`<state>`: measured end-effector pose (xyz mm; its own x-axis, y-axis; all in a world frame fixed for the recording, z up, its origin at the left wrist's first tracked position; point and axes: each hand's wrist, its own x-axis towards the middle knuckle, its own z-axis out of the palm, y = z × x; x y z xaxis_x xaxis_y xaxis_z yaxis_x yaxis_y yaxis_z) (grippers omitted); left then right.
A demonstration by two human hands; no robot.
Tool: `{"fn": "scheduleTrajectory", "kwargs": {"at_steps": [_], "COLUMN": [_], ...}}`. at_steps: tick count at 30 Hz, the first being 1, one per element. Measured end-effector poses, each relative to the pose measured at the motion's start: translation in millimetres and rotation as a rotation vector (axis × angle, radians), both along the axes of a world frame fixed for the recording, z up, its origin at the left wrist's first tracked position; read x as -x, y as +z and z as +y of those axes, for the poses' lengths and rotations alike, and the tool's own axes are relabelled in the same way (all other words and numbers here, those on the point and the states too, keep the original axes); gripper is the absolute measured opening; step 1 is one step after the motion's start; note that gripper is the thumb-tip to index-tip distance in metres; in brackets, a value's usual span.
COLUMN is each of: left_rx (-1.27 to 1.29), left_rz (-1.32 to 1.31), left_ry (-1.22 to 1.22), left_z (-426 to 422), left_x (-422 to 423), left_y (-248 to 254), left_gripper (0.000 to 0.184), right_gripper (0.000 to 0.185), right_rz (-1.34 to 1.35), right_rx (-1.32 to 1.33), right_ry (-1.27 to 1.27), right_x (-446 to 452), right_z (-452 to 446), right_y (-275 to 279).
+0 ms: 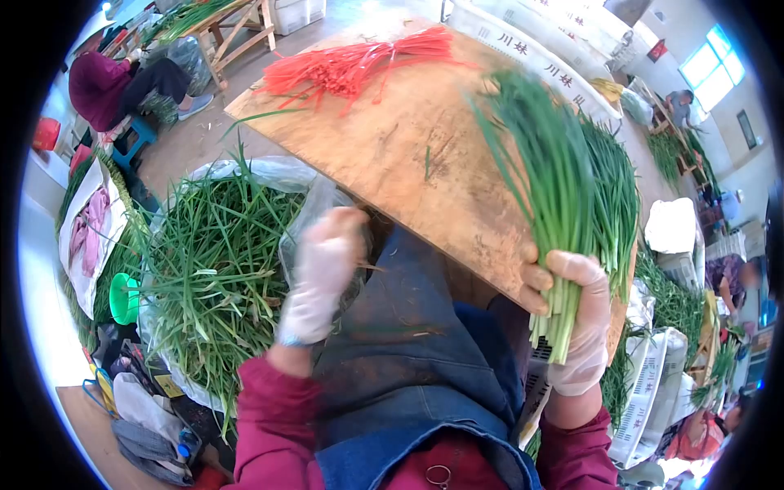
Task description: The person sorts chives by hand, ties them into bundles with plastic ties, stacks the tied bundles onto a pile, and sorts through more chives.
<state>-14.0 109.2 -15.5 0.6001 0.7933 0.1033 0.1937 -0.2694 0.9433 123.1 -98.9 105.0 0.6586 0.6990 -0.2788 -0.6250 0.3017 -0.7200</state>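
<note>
My right hand, in a thin pale glove with bare fingertips, is closed around the pale stalk ends of a bunch of green chives. The long leaves point away from me over the wooden board, and their tips are blurred. More chives lie on the board just right of the bunch. My left hand, gloved too, is off the board's near edge, beside a plastic-lined heap of loose green leaves. Motion smears its fingers, so their grip is unclear.
Red ties lie piled at the board's far end. White crates stand behind it, another crate at right. A seated person is at upper left; others are at right. A green round object sits left of the heap.
</note>
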Motion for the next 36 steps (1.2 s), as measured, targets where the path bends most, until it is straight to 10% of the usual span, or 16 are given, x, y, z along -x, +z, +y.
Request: {"fn": "scheduleTrajectory", "kwargs": {"at_steps": [5,9,11,13,16,19,27,36], "left_rx": [-0.032,-0.878,-0.939,-0.406,0.495,0.804,0.870,0.683], "left_rz": [0.019,1.197,0.786,0.236,0.091,-0.003,0.113,0.085], "left_ry": [0.565,0.963,0.731,0.362,-0.164,-0.402,-0.492,-0.472], "left_z": [47,58,39,-17,-51,-53,-72,-108], "left_x": [137,200,194,128,60,20,-9,1], "left_y": [65,48,36,47,48,32,44,31], "left_gripper": [0.029,0.044,0.041,0.030,0.042,0.047,0.033,0.052], "right_gripper": [0.029,0.029,0.026,0.024,0.026,0.028,0.037,0.030], "right_rz": [-0.004,0.221,0.334,0.239,0.261,0.251,0.237,0.175], "right_rx": [-0.121,-0.101,-0.045,0.055,0.070,0.031,0.011,0.100], "right_ry": [0.057,0.109,0.128,0.130,0.197,0.213,0.517,0.077], "right_x": [6,19,30,44,60,79,105,46], "right_z": [11,20,23,25,18,13,-4,8], "right_y": [-11,-61,-83,-98,-99,-104,-145,-108]}}
